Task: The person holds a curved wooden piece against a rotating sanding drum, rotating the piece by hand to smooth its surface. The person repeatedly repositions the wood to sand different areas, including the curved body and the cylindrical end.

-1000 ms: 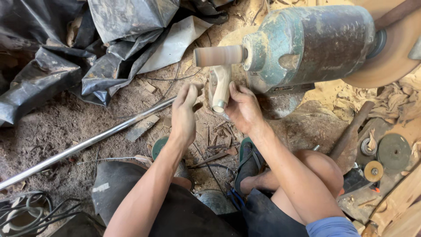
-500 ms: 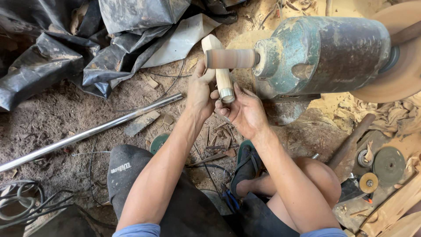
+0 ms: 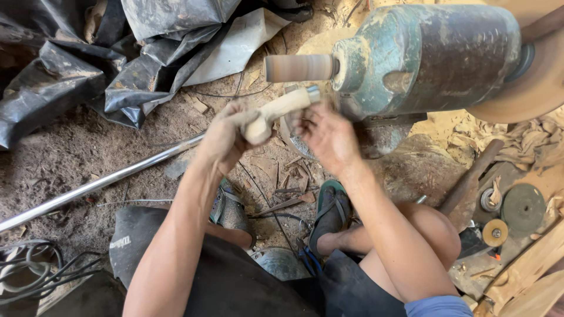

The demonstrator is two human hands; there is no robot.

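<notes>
Both hands are up in front of me, below the sanding drum. Left hand point(image 3: 226, 138) is closed tight around the thick end of a pale wooden piece point(image 3: 276, 111); its thinner end points up and away from that hand, ending just beneath the sanding drum point(image 3: 298, 68). Right hand point(image 3: 329, 135) sits beside the piece, blurred, so I cannot tell whether its fingers grip it or only steady it. That drum sticks out sideways from a worn green motor point(image 3: 423, 58) just beyond the right hand. Under both hands lie dirt floor, a metal pipe point(image 3: 100, 185) and my sandals point(image 3: 332, 214).

Risk, as I judge it: fingertips are near the drum, so a slip of the wood could drag skin against the abrasive.
</notes>
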